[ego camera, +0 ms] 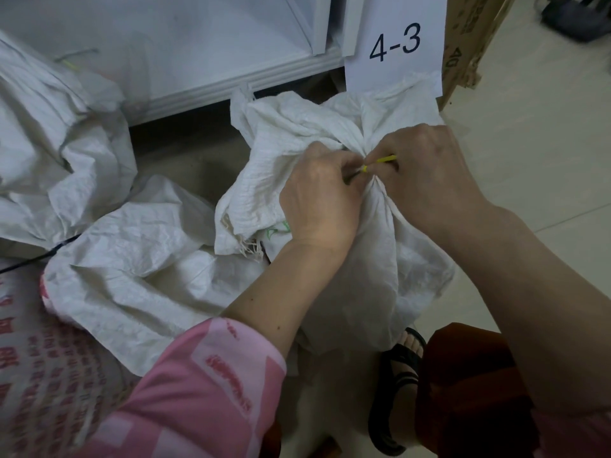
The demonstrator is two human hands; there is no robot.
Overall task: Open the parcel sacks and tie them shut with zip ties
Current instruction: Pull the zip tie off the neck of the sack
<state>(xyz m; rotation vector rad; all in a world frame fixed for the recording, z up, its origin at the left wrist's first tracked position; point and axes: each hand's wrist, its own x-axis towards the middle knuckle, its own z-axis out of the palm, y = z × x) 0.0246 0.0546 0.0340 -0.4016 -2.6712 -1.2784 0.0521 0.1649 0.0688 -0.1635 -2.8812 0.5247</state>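
Observation:
A white woven parcel sack [373, 259] stands in front of me, its mouth bunched into a tight neck. A yellow zip tie [380, 161] runs around that neck, its free end sticking out to the right. My left hand [320, 196] pinches the tie's head and the gathered cloth. My right hand [426, 173] grips the tie's tail just right of the neck. The sack's loose top flap [291, 127] spreads away behind my hands.
Another white sack [132, 259] lies crumpled at the left, and a third [49, 143] at far left carries a yellow tie [71, 62]. A white cabinet [198, 61], a "4-3" paper sign [395, 44] and a cardboard box [469, 44] stand behind. My sandalled foot [400, 385] is below.

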